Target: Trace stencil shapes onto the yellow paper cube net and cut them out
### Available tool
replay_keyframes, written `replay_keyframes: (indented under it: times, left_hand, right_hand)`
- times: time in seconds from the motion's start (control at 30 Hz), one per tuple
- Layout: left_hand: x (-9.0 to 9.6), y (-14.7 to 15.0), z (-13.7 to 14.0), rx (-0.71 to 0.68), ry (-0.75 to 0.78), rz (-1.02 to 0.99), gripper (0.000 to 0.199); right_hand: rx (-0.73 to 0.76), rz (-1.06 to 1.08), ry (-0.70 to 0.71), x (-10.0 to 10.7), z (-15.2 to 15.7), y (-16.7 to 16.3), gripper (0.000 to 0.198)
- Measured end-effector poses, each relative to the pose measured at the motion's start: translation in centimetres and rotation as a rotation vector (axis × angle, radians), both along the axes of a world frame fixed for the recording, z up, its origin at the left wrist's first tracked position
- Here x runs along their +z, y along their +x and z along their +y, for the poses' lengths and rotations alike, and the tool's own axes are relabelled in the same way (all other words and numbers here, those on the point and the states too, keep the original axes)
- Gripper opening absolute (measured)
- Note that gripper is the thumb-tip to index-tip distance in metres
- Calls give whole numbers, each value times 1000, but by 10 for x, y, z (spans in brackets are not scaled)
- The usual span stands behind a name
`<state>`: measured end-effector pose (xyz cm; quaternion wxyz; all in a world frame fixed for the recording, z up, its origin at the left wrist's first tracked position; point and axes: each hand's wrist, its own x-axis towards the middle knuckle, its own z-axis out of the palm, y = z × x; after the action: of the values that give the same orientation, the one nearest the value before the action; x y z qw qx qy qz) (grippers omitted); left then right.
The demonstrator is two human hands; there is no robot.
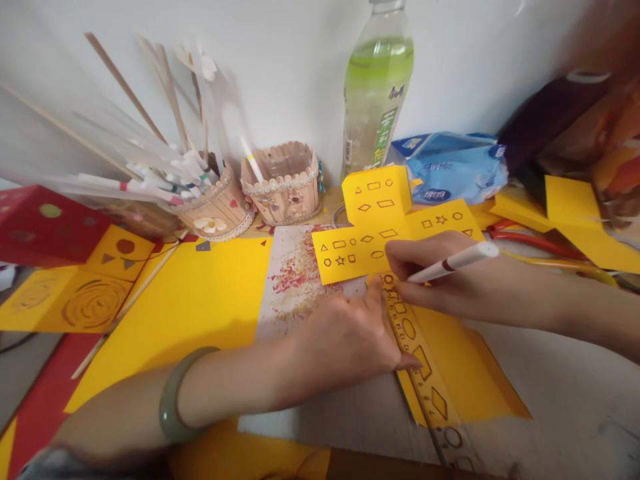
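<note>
A yellow cross-shaped paper cutout [377,220] lies before me, marked with drawn stars, rectangles, circles and other shapes. Across its lower part runs a clear stencil ruler [424,363] with cut-out shapes. My left hand [350,333] presses the ruler down, its thumb and fingertips spread along the edge. In my right hand [440,270] is a white marker [453,262], pinched between thumb and fingers. Its tip is hidden behind the hand, near the upper end of the ruler.
Behind the paper stand a green drink bottle [377,93], a blue wipes pack [450,167] and two stick-walled holders [283,190], one full of markers. Red-handled scissors [535,239] lie right. A large yellow sheet [215,287] and a red decorated box [47,223] are left.
</note>
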<state>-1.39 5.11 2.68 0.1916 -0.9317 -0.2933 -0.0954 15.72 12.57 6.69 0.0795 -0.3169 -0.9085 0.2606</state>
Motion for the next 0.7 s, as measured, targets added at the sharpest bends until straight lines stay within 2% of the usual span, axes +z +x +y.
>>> replay_keyframes:
  times: [0.27, 0.57, 0.7]
  left_hand:
    - [0, 0, 0, 0, 26, -34, 64]
    - [0, 0, 0, -3, 9, 9, 64]
    - [0, 1, 0, -1, 26, -3, 64]
  right_hand:
    - [-7, -19, 11, -2, 1, 1, 19]
    - [-70, 32, -21, 1, -1, 2, 21]
    - [-55, 44, -59, -2, -2, 2, 20]
